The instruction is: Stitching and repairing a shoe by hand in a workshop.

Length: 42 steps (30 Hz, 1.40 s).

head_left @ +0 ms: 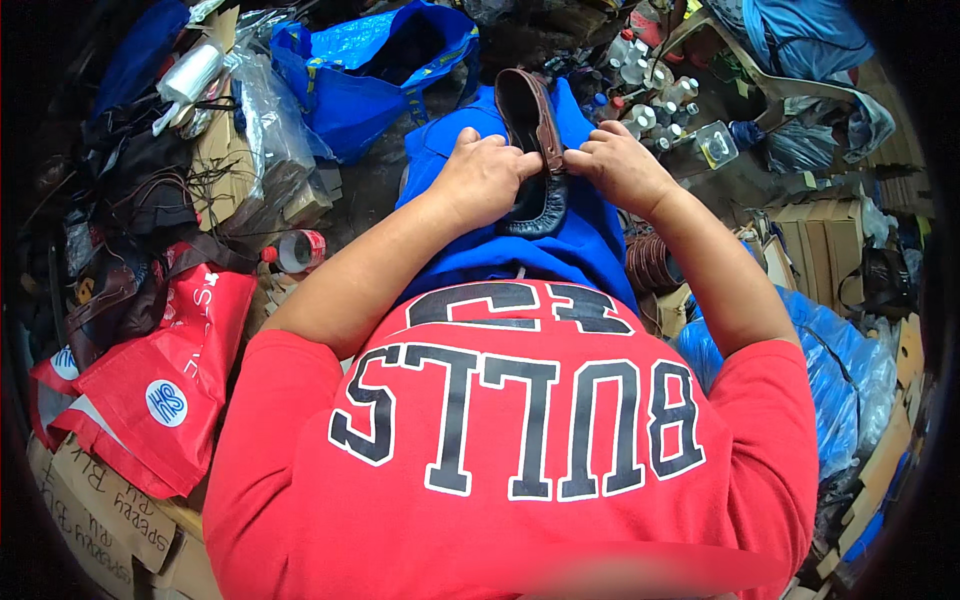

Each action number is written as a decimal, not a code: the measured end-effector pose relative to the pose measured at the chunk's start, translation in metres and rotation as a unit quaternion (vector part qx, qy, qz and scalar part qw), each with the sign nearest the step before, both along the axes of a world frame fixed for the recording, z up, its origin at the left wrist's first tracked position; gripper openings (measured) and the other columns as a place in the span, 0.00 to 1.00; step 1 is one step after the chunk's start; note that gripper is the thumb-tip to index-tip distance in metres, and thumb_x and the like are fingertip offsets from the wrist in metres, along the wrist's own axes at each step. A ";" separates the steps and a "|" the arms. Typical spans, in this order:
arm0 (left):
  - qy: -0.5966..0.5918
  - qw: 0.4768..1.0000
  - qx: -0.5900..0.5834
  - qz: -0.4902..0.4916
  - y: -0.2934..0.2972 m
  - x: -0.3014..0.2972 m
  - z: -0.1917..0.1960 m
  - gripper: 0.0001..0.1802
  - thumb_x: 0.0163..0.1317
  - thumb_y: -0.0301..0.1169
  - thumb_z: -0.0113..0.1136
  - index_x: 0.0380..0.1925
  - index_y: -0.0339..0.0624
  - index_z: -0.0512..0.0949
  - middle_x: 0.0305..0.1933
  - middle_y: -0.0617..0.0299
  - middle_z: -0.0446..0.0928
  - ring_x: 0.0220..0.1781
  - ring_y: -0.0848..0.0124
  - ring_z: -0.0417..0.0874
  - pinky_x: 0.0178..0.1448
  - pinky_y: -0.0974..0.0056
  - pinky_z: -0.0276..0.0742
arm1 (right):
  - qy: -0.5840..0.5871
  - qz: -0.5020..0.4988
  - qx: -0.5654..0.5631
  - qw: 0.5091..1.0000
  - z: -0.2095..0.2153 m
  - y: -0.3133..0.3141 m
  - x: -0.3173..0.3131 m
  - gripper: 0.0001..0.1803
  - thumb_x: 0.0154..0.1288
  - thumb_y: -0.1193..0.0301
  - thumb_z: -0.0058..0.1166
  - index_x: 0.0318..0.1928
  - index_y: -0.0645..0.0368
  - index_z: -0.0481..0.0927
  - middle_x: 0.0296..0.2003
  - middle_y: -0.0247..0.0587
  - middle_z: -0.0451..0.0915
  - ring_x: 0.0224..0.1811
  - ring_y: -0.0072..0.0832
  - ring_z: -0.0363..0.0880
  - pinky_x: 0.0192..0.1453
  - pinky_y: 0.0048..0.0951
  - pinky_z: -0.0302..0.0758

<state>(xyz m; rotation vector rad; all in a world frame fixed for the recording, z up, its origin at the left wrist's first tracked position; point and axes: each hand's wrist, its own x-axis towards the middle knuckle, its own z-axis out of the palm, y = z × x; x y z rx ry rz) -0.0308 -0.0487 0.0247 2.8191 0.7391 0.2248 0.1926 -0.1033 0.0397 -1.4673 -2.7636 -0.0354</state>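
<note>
A dark brown leather shoe (520,95) with a black toe end (540,215) lies lengthwise over the blue cloth (470,245) on my lap, its opening facing up. My left hand (485,175) reaches across the opening, fingers curled and pinched at the shoe's right edge. From the other side, my right hand (620,165) is closed too, its fingertips pressed on the same edge close to the left ones. Any thread or small tool between the fingertips is too small to make out.
Beyond my left arm is an open blue bag (370,80), with a red bag (165,375) nearer. Several plastic bottles (660,100) stand far right. Brown ribbed pieces (650,262) lie beside my right forearm, near cardboard (820,245) and a blue plastic bag (835,370).
</note>
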 end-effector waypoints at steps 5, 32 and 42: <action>-0.013 1.000 0.013 -0.016 -0.004 0.002 0.002 0.12 0.54 0.27 0.51 0.38 0.53 0.76 0.29 0.65 0.79 0.41 0.66 0.79 0.47 0.52 0.62 | 0.008 -0.020 -0.027 0.999 -0.005 -0.005 0.012 0.11 0.56 0.73 0.49 0.39 0.46 0.75 0.29 0.33 0.78 0.41 0.32 0.77 0.57 0.38 0.64; 0.008 0.999 -0.030 -0.017 0.002 0.001 0.000 0.10 0.55 0.29 0.51 0.37 0.54 0.76 0.28 0.61 0.79 0.40 0.62 0.80 0.48 0.50 0.63 | 0.025 -0.014 -0.056 0.998 -0.004 0.002 0.005 0.09 0.59 0.72 0.47 0.40 0.47 0.74 0.29 0.34 0.79 0.40 0.33 0.78 0.55 0.39 0.64; 0.008 0.999 0.040 -0.031 -0.002 0.012 0.003 0.07 0.54 0.28 0.51 0.32 0.54 0.76 0.27 0.64 0.78 0.44 0.67 0.78 0.49 0.54 0.62 | 0.063 -0.007 -0.018 0.998 -0.015 -0.004 0.023 0.11 0.51 0.77 0.50 0.36 0.50 0.73 0.26 0.34 0.76 0.37 0.34 0.75 0.56 0.36 0.65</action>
